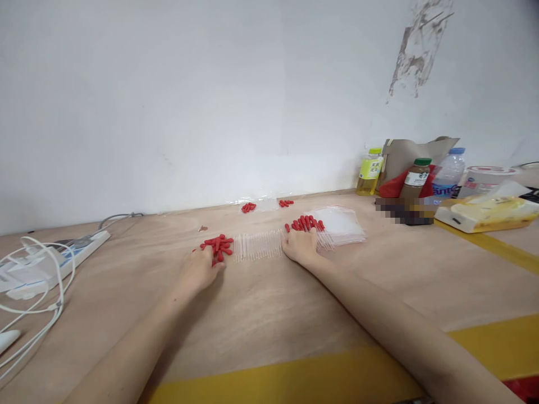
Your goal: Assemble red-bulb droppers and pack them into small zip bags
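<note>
On the bench (261, 314), our left hand (200, 269) curls over a pile of red rubber bulbs (219, 244); its fingers are partly hidden, so we cannot tell whether it grips one. Our right hand (300, 245) rests among the red-topped tubes (306, 223), its grip hidden too. Between our hands lies a row of clear tubes (259, 245), side by side. A stack of clear bags (341, 224) lies just beyond the red-topped tubes, to the right.

Near the wall at right, we read 茉莉花茶 (jasmine tea) on the yellow-capped bottle (370, 171). The green-capped bottle (416, 179) bears a round green Starbucks-like emblem above small, unreadable print. On the blue-capped bottle (448, 171) we make out only "ant".
</note>
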A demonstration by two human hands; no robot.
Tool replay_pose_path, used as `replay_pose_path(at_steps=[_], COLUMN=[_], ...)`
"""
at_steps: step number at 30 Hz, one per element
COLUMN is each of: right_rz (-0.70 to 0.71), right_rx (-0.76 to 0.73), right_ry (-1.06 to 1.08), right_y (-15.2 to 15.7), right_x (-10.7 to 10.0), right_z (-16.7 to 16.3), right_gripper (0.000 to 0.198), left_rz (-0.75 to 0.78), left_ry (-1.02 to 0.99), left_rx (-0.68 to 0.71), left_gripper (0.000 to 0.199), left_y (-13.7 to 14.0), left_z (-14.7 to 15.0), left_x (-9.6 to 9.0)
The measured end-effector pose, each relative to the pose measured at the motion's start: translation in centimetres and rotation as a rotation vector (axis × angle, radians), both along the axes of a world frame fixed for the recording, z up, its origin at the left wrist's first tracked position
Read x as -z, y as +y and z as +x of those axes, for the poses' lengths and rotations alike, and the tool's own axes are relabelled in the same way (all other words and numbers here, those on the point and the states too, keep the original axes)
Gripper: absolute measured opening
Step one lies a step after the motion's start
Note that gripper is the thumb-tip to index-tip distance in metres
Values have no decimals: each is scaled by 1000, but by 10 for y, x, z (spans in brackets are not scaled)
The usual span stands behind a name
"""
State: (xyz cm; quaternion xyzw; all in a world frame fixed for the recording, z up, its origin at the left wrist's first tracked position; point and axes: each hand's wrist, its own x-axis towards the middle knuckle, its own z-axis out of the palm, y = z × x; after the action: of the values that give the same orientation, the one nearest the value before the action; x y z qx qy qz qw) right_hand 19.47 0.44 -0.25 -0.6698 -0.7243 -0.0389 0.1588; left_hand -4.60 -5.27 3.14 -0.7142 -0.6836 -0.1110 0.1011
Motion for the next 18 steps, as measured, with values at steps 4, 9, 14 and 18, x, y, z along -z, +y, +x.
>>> replay_pose_path(at_steps=[4,9,14,18], right_rz=[2,26,9,66], right_rx=[-27,-7,-103,-398], right_ry=[-22,8,449,649], right_y=[1,0,0,-13], right_x=[2,-10,-37,-28], right_z=[-3,3,30,48], right_gripper=[27,31,29,30], left_rz=[0,17,43,39], left_ry=[-30,-64,-140,-431], left_rx=[2,16,207,462], left_gripper=[13,9,19,19], left_y=[5,4,-3,-7], left_z=[-9,-9,15,51], left_x=[8,7,7,27])
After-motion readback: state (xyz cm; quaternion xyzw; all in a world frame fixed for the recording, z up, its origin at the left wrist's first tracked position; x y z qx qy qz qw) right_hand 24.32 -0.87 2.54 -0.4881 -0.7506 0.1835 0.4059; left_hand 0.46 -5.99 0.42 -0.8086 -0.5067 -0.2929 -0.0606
